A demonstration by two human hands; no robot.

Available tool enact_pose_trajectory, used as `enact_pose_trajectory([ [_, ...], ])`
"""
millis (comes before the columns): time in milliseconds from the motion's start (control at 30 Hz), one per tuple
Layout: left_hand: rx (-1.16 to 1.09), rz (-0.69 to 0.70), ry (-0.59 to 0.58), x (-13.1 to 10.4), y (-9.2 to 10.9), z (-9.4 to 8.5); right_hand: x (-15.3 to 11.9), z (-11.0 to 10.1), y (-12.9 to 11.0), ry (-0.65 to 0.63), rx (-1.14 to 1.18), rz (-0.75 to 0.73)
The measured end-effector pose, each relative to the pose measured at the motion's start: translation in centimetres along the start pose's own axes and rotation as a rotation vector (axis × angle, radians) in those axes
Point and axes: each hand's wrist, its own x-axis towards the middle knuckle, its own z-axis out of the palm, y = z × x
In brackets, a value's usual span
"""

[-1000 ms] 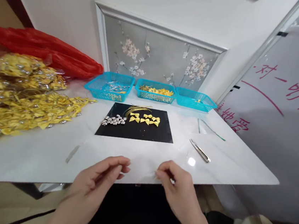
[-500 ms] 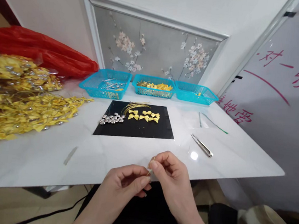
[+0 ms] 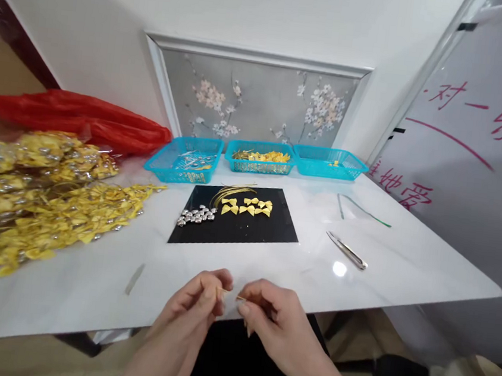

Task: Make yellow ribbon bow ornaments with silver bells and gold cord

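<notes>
Just over the table's near edge, my left hand (image 3: 193, 307) is closed, its thumb and forefinger pinching a thin yellowish strand (image 3: 223, 291). Facing it, my right hand (image 3: 274, 315) pinches a short yellow strand end (image 3: 240, 298) at its fingertips. A small gap separates the two hands. I cannot tell whether both ends belong to one strand. Beyond them a black mat (image 3: 232, 236) carries yellow ribbon bows (image 3: 247, 210), a cluster of silver beads (image 3: 197, 214) and a bundle of gold strands (image 3: 228, 193).
Thread snips (image 3: 347, 250) lie right of the mat, with a green strand (image 3: 367, 211) behind. Blue baskets (image 3: 181, 173) line the back by a framed picture (image 3: 266, 82). Yellow beaded garlands (image 3: 72, 217) and a red bag (image 3: 83, 116) fill the left. A grey strip (image 3: 134, 279) lies nearby.
My hands have moved apart; before, their fingertips nearly met at one strand. My left fingers have turned upward. The camera view has shifted, so the tabletop things appear lower.
</notes>
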Motion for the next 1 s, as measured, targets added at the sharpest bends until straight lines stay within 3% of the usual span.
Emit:
enact_pose_trajectory([
  [100, -0.172, -0.094, -0.013, 0.1, 0.2, -0.7, -0.1, 0.3, 0.2, 0.042, -0.048, -0.039],
  [267, 0.081, 0.066, -0.045, 0.8, 0.3, -1.6, -0.7, -0.1, -0.4, 0.012, -0.065, -0.039],
  [467, 0.389, 0.157, -0.339, 0.2, 0.7, -0.3, -0.8, -0.2, -2.1, -0.029, 0.128, 0.021],
  [533, 0.440, 0.174, -0.380, -0.1, 0.7, 0.1, -0.8, 0.0, -2.4, -0.045, 0.179, 0.040],
  [700, 0.483, 0.179, -0.285, 0.0, 0.7, 0.0, -1.0, 0.1, -2.5, -0.043, 0.122, 0.049],
  [833, 0.413, 0.150, -0.163, 0.5, 0.8, -0.8, -1.1, -0.4, -2.2, -0.029, 0.074, 0.073],
  [1000, 0.310, 0.138, -0.098, 0.5, 0.8, -1.6, -1.0, -0.6, -2.1, -0.027, 0.012, 0.065],
])
